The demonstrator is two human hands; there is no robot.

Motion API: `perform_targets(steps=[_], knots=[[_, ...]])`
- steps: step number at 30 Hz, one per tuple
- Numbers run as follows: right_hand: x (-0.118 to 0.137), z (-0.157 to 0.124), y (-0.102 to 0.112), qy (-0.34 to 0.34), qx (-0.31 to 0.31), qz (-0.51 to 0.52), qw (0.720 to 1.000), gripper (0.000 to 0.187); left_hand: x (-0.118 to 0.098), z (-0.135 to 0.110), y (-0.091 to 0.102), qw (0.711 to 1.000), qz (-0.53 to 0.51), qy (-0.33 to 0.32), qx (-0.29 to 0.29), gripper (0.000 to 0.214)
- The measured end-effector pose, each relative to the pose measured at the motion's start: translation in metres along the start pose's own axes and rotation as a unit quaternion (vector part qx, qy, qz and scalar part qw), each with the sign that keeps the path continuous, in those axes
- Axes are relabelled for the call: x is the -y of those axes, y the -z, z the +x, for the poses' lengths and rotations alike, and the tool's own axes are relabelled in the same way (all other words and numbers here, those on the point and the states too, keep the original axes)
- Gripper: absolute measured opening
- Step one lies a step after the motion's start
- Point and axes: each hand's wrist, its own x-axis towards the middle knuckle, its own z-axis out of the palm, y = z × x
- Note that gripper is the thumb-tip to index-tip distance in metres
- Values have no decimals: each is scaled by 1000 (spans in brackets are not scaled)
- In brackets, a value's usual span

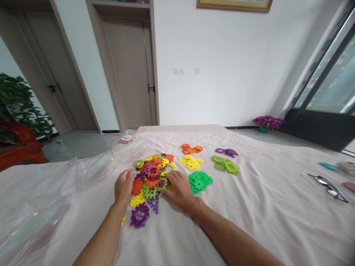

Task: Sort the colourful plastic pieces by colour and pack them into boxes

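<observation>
A mixed pile of plastic interlocking pieces (153, 172) in orange, purple, yellow and green lies on the cloth between my two hands. At its left edge rests my left hand (124, 186), fingers loosely bent and nothing seen in it. My right hand (179, 189) reaches over the pile's right side, thumb and fingers apart; its fingertips touch the pieces. A purple gear-shaped piece (139, 215) lies at the near edge. Sorted by colour to the right are green pieces (200, 182), yellow pieces (191, 162), orange pieces (190, 149), light green pieces (225, 164) and purple pieces (226, 152).
A pinkish-white cloth (257, 221) covers the table. Clear plastic packaging (95, 166) lies on the left, with another crinkled clear bag (33, 218) nearer me. Eyeglasses (328, 187) and a blue object (328, 166) lie at the far right.
</observation>
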Motion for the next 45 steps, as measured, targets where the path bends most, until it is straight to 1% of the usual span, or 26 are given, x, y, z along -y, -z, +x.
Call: perform_targets(steps=[2, 6, 12, 17, 21, 23, 25, 28, 30, 33, 37, 39, 41, 43, 45], knots=[[1, 0, 0, -14, 11, 2, 1000, 53, -5, -1, 0, 1000, -23, 7, 6, 41], [5, 1, 3, -9, 17, 19, 1000, 44, -15, -3, -1, 999, 8, -9, 48, 37], [0, 2, 4, -1, -17, 74, 997, 47, -15, -3, 0, 999, 11, -12, 52, 38], [-3, 0, 5, -15, -30, 129, 991, 46, -16, -4, 2, 998, 8, -8, 56, 38], [-8, 2, 9, -11, -41, 145, 988, 47, -16, -3, 1, 998, 8, -8, 57, 38], [-18, 5, 13, -14, -61, 141, 988, 46, -16, -3, 0, 998, 11, -6, 56, 38], [-34, 8, 20, -29, -93, 118, 988, 45, -15, -3, -1, 998, 15, -2, 57, 38], [-67, 12, 37, -75, -156, 50, 984, 45, -16, -3, -1, 998, 22, -1, 59, 38], [-91, 12, 52, -110, -185, -17, 976, 44, -17, -3, 0, 998, 30, -2, 62, 38], [-124, 5, 75, -168, -209, -113, 957, 47, -19, -4, 2, 997, 39, -4, 64, 39], [-158, -10, 97, -262, -241, -190, 915, 50, -20, -4, 2, 997, 40, -7, 64, 40], [-169, -17, 102, -308, -257, -205, 893, 47, -19, -4, 2, 997, 40, -8, 64, 40], [-175, -23, 104, -336, -267, -213, 878, 43, -18, -3, 1, 997, 40, -10, 64, 40], [-175, -25, 103, -338, -274, -216, 874, 39, -17, -2, 0, 997, 40, -12, 63, 40], [-168, -22, 98, -310, -274, -213, 885, 38, -16, -2, -1, 997, 40, -14, 63, 40]])
